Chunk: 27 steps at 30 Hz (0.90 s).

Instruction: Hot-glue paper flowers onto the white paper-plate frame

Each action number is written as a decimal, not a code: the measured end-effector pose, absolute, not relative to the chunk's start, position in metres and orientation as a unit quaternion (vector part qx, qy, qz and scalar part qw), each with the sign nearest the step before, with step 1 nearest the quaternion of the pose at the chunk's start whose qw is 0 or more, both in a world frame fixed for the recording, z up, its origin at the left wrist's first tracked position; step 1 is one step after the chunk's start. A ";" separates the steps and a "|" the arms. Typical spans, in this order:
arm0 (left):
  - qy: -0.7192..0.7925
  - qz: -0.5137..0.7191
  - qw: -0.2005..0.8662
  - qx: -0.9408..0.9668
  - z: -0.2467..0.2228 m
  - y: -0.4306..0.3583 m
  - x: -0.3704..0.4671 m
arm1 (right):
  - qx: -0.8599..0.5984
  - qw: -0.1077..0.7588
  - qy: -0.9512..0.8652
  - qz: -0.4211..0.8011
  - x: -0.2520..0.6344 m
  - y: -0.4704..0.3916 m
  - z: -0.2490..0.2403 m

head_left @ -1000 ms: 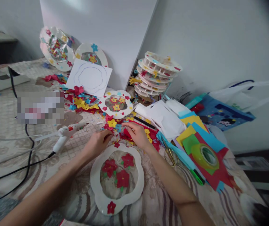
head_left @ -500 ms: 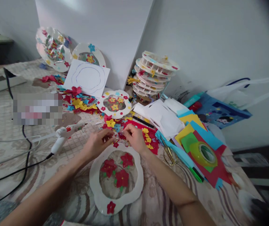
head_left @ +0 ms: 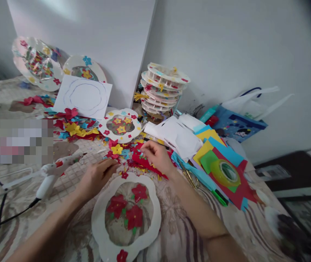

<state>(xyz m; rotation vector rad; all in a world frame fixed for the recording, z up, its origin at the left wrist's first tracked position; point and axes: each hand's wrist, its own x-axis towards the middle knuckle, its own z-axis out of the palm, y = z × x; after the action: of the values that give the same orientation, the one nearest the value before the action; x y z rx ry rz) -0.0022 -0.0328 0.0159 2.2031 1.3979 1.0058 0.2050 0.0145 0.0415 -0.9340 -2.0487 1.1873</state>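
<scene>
My left hand [head_left: 98, 176] is closed, its fingers bent together just beyond the upper left rim of a white scalloped frame [head_left: 99, 222]. Whatever its fingertips may hold is hidden. My right hand [head_left: 158, 157] hovers over or touches a red sheet [head_left: 140, 157], thumb and fingers drawn into a pinch; anything between them is too small to name. Across the frame's clear middle lie red paper flowers [head_left: 134, 217] with small green pieces. Single small red flowers sit on its top and bottom rim. Loose yellow [head_left: 116, 149] and blue flowers lie beyond my hands.
A glue gun [head_left: 52, 174] with cords lies left. Behind are a smaller decorated frame [head_left: 103, 125], a drawn white card [head_left: 63, 96] and stacked frames [head_left: 162, 91]. On the right are gold-handled scissors [head_left: 190, 178], coloured paper [head_left: 241, 189], tape [head_left: 238, 177] and a blue bag [head_left: 234, 122].
The view has swung to the right. My hands have drawn apart: the left back toward the white frame's upper left, the right over the red sheet, covering its small yellow flowers.
</scene>
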 end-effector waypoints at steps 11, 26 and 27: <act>0.507 0.306 0.137 0.794 0.005 -0.027 -0.007 | -0.476 0.374 -0.766 0.218 0.271 0.066 0.059; 0.508 0.285 0.151 0.799 -0.003 -0.024 -0.009 | -0.442 0.149 -0.874 0.133 0.283 0.078 0.041; 0.509 0.288 0.150 0.797 -0.002 -0.024 -0.010 | -0.427 0.129 -0.885 0.136 0.284 0.080 0.039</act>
<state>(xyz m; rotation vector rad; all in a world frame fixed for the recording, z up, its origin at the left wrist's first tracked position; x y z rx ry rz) -0.0095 -0.0239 -0.0024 2.2905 1.4618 0.8264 0.2843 0.0797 0.0394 -1.2399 -2.5722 0.3967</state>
